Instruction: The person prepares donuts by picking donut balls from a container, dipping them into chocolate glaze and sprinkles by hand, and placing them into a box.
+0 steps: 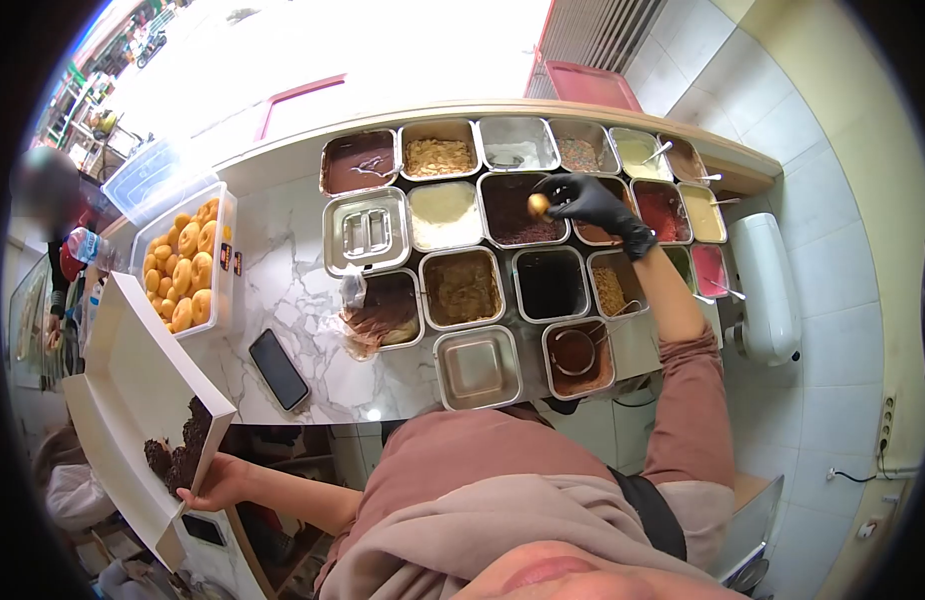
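Our gloved right hand (595,203) pinches small golden piece (538,206) above dark-filled tray (524,245); left hand (223,482) grips open box (158,345). We judge: holding step, calls for steady pinch.

Room beside pans (478,367) — phone (280,369) near counter edge (333,416)

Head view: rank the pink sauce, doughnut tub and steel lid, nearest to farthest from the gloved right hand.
From the right hand:
1. Pink sauce: to its right.
2. Steel lid: to its left.
3. Doughnut tub: far left.
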{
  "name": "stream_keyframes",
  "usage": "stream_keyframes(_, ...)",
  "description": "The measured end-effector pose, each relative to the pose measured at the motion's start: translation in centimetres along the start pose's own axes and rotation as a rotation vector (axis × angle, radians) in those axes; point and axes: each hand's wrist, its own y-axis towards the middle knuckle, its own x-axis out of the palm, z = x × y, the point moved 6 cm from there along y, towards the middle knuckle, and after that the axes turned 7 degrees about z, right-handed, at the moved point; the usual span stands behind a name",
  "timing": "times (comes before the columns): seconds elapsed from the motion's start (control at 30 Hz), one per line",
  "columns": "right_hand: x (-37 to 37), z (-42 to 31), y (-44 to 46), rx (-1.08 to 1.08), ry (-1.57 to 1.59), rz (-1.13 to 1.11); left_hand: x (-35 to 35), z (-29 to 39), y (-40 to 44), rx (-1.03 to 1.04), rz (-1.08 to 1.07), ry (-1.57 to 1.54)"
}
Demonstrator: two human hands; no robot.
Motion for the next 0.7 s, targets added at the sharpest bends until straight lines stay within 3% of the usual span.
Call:
stream_keyframes(0.1,3.5,1.2,3.0,-0.248,-0.761,-0.045,-0.1,0.3,-0.1,0.026,0.015,0.009)
stream_keyframes(0.17,5.4,5.0,4.1,-0.249,-0.986,-0.154,-0.3,0.6,-0.2,0.041,0.028,0.014)
stream_keyframes(0.33,6.1,5.6,4.4,-0.211,-1.010,-0.302,0.2,1.9,-1.3,0.107,0.086,0.103)
stream_keyframes(0.47,4.2,4.8,6.1,-0.041,-0.558,-0.108,-1.1,1.8,-0.4,0.105,0.082,0.061)
stream_keyframes(0.6,6.2,5.0,5.7,-0.241,-0.743,-0.031,-1.6,1.1,0.2,0.089,0.091,0.040)
stream_keyframes(0.7,5.7,5.4,5.7,0.052,-0.515,-0.101,-1.2,0.5,-0.1,0.062,0.071,0.063)
